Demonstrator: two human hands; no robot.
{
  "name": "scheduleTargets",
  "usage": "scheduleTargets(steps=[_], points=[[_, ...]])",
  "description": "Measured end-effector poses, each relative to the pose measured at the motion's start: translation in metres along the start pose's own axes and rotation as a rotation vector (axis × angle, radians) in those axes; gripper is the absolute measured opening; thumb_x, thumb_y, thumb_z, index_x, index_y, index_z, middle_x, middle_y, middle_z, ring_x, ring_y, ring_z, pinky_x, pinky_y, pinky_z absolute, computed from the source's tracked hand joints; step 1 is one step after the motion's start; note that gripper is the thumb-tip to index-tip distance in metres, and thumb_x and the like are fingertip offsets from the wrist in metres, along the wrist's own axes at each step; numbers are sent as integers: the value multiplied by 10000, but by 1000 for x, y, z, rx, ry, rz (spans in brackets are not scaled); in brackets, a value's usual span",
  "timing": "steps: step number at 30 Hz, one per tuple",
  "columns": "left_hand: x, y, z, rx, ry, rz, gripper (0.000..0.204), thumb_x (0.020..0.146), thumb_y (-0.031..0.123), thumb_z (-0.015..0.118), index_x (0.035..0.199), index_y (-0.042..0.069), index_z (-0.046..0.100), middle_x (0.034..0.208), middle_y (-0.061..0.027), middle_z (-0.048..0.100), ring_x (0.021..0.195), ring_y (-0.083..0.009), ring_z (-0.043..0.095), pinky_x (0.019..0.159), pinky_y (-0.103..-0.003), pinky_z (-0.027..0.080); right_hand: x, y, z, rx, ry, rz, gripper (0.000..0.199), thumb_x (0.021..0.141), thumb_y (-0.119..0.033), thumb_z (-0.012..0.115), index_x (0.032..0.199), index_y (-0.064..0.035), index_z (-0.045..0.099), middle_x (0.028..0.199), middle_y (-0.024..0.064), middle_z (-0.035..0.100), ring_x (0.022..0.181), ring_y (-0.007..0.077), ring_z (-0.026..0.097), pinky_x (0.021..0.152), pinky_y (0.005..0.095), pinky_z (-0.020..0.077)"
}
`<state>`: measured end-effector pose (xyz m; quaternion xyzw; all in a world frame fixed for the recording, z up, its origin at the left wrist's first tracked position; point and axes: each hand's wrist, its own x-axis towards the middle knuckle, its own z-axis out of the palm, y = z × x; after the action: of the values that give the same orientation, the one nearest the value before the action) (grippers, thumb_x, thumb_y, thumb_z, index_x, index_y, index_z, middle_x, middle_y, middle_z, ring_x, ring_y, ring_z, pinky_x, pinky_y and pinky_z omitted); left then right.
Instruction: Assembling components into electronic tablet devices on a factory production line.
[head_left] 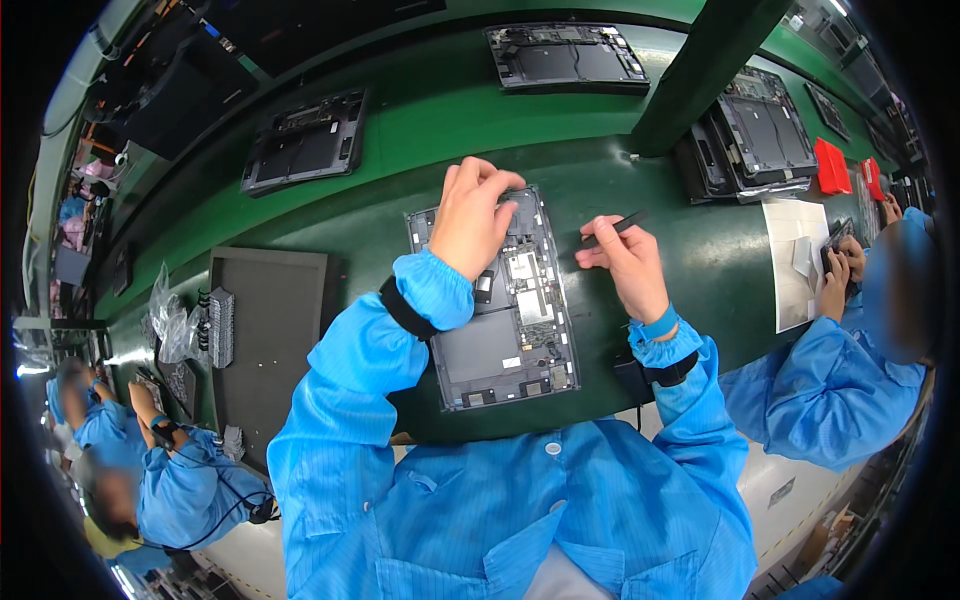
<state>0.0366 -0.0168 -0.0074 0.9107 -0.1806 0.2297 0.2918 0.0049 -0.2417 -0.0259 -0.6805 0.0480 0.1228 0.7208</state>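
An opened laptop base point(497, 345) lies on the green belt in front of me, its boards and dark battery panel exposed. My left hand point(472, 215) rests on its upper part, fingers curled down onto a component near the top edge. My right hand point(628, 262) hovers just right of the laptop and pinches a thin black tool point(612, 229) that points up and to the right. Both my arms are in blue sleeves with black wrist straps.
More opened laptops lie on the belt at the back left point(305, 140), back centre point(566, 57) and stacked at the right point(757, 135). A dark tray point(268, 340) with small parts sits left. A green post point(705, 70) rises behind. Co-workers in blue stand right point(830, 385) and lower left point(180, 490).
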Motion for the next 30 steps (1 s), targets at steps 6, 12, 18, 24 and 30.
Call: scheduleTargets(steps=[6, 12, 18, 24, 30], points=[[-23, 10, -12, -251, -321, -123, 76, 781, 77, 680, 851, 55, 699, 808, -93, 633, 798, -279, 607, 726, -380, 492, 0, 9, 11, 289, -88, 34, 211, 926, -107, 633, 1067, 48, 602, 904, 117, 664, 852, 205, 693, 773, 268, 571], [-30, 14, -10, -194, -399, -69, 104, 767, 91, 696, 866, 59, 701, 812, -89, 636, 820, -287, 604, 743, -378, 496, -2, 10, 13, 82, -21, 20, 181, 915, -90, 642, 1040, 37, 614, 883, 130, 684, 812, 194, 699, 690, 269, 578], [-33, 16, 0, -175, -404, -21, 131, 747, 99, 724, 862, 44, 697, 824, -93, 633, 818, -296, 600, 747, -385, 500, -1, 14, 13, 61, -23, 43, 175, 918, -97, 636, 1041, 26, 617, 876, 124, 687, 809, 192, 702, 680, 267, 577], [-33, 19, 1, -155, -399, -46, 122, 748, 101, 724, 850, 40, 697, 824, -99, 632, 809, -296, 607, 731, -384, 507, 1, 18, 10, 202, -41, 72, 182, 919, -101, 638, 1044, 28, 608, 897, 132, 683, 812, 209, 705, 692, 277, 581], [-33, 20, 4, -154, -367, -59, 97, 764, 104, 705, 817, 24, 690, 786, -111, 629, 780, -301, 617, 704, -391, 509, 2, 18, 11, 232, -19, 65, 183, 917, -93, 640, 1038, 37, 597, 908, 142, 676, 820, 227, 705, 720, 294, 590]])
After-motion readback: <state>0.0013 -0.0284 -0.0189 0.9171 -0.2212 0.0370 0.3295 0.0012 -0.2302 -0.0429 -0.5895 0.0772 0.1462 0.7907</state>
